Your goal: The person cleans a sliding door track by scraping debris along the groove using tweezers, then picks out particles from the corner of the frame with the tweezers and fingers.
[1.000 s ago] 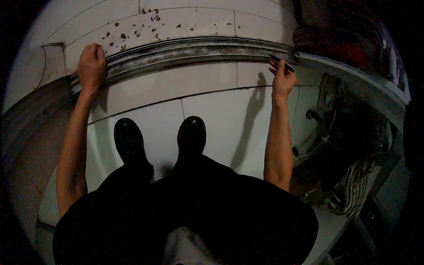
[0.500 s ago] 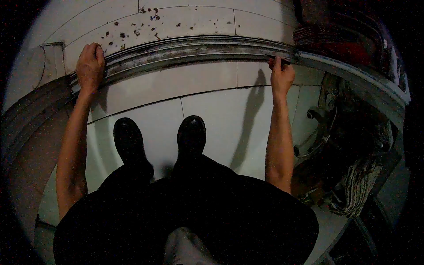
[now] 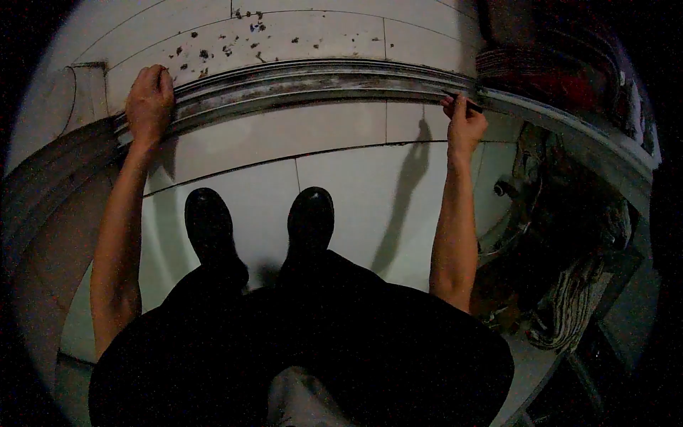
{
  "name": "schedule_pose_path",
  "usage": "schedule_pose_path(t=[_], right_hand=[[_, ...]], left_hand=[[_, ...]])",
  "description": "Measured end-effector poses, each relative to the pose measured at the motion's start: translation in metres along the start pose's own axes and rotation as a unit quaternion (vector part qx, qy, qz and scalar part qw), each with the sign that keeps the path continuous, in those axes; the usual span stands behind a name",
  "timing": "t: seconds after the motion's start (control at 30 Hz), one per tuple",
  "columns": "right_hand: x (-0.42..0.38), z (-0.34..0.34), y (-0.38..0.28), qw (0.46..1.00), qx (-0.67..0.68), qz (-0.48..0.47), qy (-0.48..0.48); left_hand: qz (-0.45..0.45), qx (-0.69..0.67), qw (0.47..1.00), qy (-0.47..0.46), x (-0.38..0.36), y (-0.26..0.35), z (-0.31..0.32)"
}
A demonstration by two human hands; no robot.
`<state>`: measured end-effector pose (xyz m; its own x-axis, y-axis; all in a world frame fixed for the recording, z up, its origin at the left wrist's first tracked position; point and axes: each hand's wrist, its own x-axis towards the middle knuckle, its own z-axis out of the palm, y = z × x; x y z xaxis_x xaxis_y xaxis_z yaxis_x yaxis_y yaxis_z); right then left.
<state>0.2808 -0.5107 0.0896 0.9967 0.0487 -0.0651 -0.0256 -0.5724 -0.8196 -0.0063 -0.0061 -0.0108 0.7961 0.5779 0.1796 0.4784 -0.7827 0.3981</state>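
Note:
A long grey metal floor track with grooves and dark grime along it curves across the upper view. My right hand pinches a slim dark stick-like tool, its thin tip at the right part of the track. At the track's left end is my left hand, fingers curled closed, its knuckles over the far edge; what those fingers hold, if anything, is hidden. Loose dark bits of dirt lie scattered on the tiles just beyond the track.
My black shoes stand on the pale tiled floor on the near side. A dark heap with folded cloth lies to my right. Past the track's right end sits a dark red ribbed thing. Brown frame curves along the left.
My right hand has shifted a little to the right along the track with the dark tool. My left hand stays at the left end. The whole view has drifted slightly.

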Motion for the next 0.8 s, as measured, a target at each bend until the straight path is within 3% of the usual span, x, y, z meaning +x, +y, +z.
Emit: schedule_pose_path(t=[0.2,0.3,0.4,0.43,0.53,0.67,0.8], right_hand=[[-0.007,0.024,-0.036,0.992,0.127,-0.025,0.011],[0.004,0.041,-0.031,0.994,0.032,-0.094,-0.041],[0.011,0.05,-0.005,0.997,-0.013,-0.065,-0.024],[0.011,0.043,-0.004,0.997,0.062,-0.035,-0.034],[0.013,0.022,0.002,0.997,0.04,-0.019,-0.06],[0.0,0.022,-0.015,0.979,0.203,0.014,0.01],[0.01,0.035,-0.001,0.965,0.249,0.072,-0.041]], left_hand=[[-0.005,0.012,1.0,-0.006,-0.001,0.001,-0.002],[-0.004,0.003,1.0,-0.004,-0.001,0.001,-0.004],[-0.003,-0.008,1.0,0.001,0.0,0.006,-0.007],[0.0,-0.016,1.0,0.001,0.001,0.004,-0.007],[0.011,-0.013,1.0,0.02,-0.002,0.0,-0.002],[-0.006,-0.001,1.0,-0.012,0.0,0.001,-0.004],[0.0,-0.001,1.0,0.006,-0.001,-0.002,-0.001]])
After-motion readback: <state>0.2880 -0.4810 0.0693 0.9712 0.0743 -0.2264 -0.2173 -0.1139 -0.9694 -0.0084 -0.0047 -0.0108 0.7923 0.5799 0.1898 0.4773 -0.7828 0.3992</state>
